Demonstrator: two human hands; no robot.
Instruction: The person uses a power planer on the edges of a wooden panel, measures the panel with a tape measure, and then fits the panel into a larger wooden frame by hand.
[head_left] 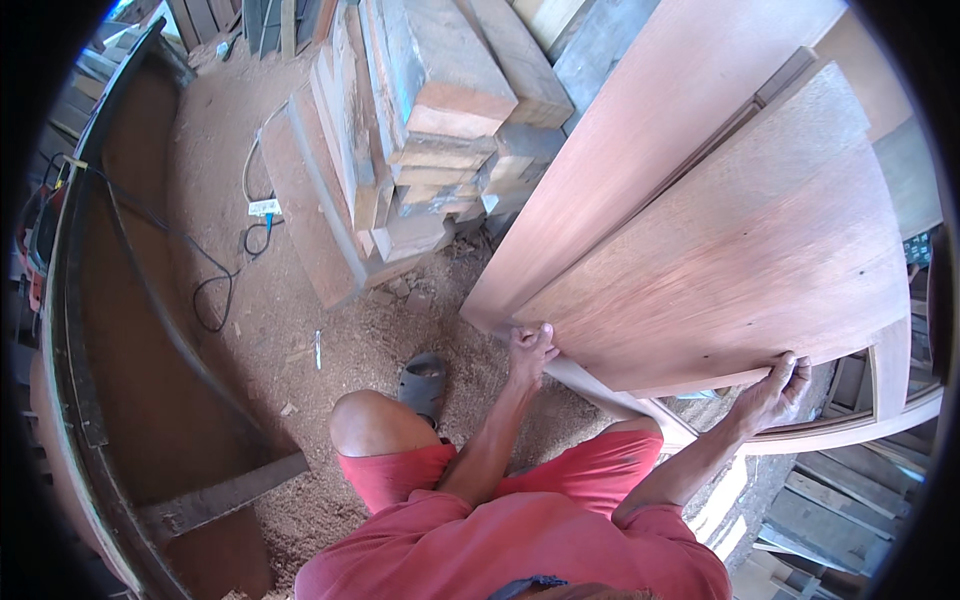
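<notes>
A wide, reddish plywood panel with a curved outer edge and a few small dark spots leans at the right over a curved wooden frame. My left hand grips the panel’s lower left corner, fingers curled at its edge. My right hand is closed on the panel’s lower edge farther right. Behind the panel runs a long, smooth pale-red board. My knees are bent below my hands.
A stack of rough timber stands ahead. A large curved wooden piece fills the left, with a red power tool at its outer edge. A power strip and dark cables lie over sawdust-covered ground. Loose planks lie lower right.
</notes>
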